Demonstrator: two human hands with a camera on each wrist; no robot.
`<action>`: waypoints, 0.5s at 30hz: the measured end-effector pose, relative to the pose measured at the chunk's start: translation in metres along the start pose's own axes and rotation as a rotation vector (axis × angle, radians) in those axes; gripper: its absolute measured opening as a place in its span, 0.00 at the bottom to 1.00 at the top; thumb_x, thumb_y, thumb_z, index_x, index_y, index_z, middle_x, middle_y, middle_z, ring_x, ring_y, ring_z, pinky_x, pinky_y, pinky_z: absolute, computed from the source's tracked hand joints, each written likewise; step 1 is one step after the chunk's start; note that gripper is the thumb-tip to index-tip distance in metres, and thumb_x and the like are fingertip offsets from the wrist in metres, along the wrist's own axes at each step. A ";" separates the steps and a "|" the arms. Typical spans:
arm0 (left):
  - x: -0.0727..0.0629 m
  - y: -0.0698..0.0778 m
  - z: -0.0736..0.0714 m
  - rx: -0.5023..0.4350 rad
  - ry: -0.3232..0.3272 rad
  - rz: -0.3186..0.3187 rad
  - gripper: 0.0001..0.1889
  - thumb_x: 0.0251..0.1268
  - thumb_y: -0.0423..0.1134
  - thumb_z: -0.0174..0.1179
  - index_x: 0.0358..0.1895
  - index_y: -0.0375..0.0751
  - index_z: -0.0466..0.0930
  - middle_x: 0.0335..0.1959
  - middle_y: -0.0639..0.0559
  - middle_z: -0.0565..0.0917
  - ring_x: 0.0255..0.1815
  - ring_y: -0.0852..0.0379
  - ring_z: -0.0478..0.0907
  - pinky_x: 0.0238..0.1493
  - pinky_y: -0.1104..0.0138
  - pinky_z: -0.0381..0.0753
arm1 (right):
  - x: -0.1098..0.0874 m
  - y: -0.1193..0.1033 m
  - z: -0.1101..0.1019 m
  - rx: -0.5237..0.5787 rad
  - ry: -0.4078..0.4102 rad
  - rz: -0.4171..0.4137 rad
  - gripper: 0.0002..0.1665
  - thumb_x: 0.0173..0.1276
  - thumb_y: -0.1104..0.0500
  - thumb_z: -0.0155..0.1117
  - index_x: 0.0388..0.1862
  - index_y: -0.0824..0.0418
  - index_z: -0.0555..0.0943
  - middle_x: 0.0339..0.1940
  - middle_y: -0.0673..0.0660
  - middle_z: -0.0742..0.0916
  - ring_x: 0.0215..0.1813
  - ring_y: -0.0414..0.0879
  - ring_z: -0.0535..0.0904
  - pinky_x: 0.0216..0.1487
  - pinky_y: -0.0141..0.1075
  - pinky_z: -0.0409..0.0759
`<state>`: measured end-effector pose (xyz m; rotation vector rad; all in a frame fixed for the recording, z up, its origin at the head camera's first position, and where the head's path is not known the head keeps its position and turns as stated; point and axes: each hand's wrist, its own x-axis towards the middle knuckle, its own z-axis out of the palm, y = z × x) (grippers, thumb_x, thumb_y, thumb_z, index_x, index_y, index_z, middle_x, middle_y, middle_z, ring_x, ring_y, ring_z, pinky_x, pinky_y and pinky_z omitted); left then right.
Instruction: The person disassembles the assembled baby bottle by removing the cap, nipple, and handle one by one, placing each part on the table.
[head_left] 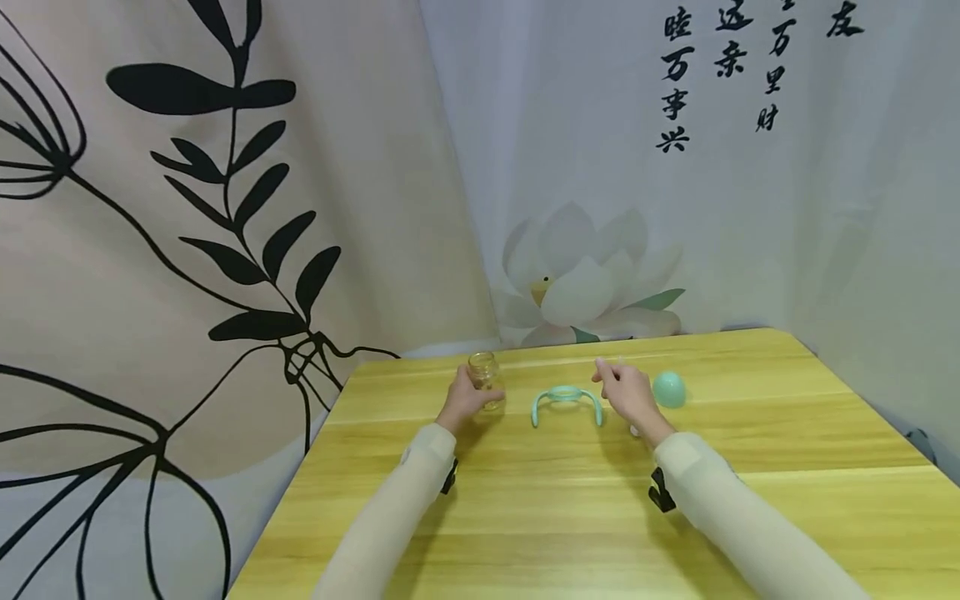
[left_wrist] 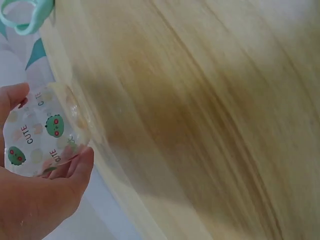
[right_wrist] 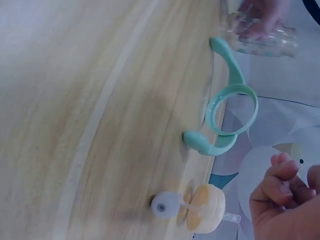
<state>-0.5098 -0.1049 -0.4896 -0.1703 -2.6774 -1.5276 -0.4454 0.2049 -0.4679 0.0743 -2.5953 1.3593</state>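
Note:
A clear baby bottle (head_left: 489, 398) printed with green cartoon faces and "CUTE" stands near the far table edge, its top uncovered. My left hand (head_left: 463, 400) grips its side, thumb and fingers around it in the left wrist view. To its right, a mint-green bottle handle ring (head_left: 564, 392) rests on its two curved grips. My right hand (head_left: 630, 393) hovers beyond that ring with loosely curled fingers and nothing visible in them. In the right wrist view, a cream straw lid (right_wrist: 209, 209) with a weighted straw end (right_wrist: 166, 205) lies below this hand.
A mint-green dome cap (head_left: 669, 389) sits right of my right hand. Everything stands on a wood-grain table (head_left: 555, 517). Printed curtains (head_left: 375, 167) hang behind the table's far edge and along its left side.

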 end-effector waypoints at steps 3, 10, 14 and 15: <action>-0.007 -0.005 -0.006 0.017 0.001 -0.011 0.35 0.61 0.39 0.77 0.63 0.33 0.64 0.60 0.33 0.78 0.63 0.36 0.78 0.64 0.45 0.79 | 0.001 -0.004 0.005 0.036 -0.011 0.004 0.34 0.90 0.42 0.41 0.48 0.65 0.87 0.33 0.65 0.86 0.24 0.47 0.72 0.28 0.39 0.70; 0.000 0.006 0.003 0.043 -0.019 -0.022 0.34 0.60 0.38 0.77 0.62 0.36 0.65 0.61 0.33 0.79 0.63 0.37 0.78 0.65 0.45 0.79 | 0.000 0.001 -0.006 0.074 -0.015 0.026 0.38 0.89 0.37 0.38 0.51 0.65 0.86 0.31 0.61 0.86 0.23 0.45 0.72 0.24 0.36 0.68; 0.014 0.024 0.024 0.054 -0.103 -0.004 0.37 0.61 0.41 0.78 0.67 0.36 0.65 0.65 0.34 0.79 0.66 0.38 0.77 0.68 0.46 0.77 | -0.007 0.014 -0.030 0.059 0.021 0.050 0.43 0.87 0.34 0.35 0.53 0.67 0.86 0.33 0.64 0.87 0.23 0.46 0.73 0.22 0.36 0.68; 0.017 0.027 0.030 0.059 -0.134 -0.006 0.40 0.61 0.43 0.78 0.70 0.36 0.64 0.66 0.35 0.78 0.68 0.39 0.76 0.70 0.47 0.76 | -0.010 0.018 -0.036 0.049 0.031 0.052 0.43 0.88 0.34 0.35 0.53 0.67 0.85 0.33 0.64 0.87 0.24 0.47 0.74 0.22 0.36 0.69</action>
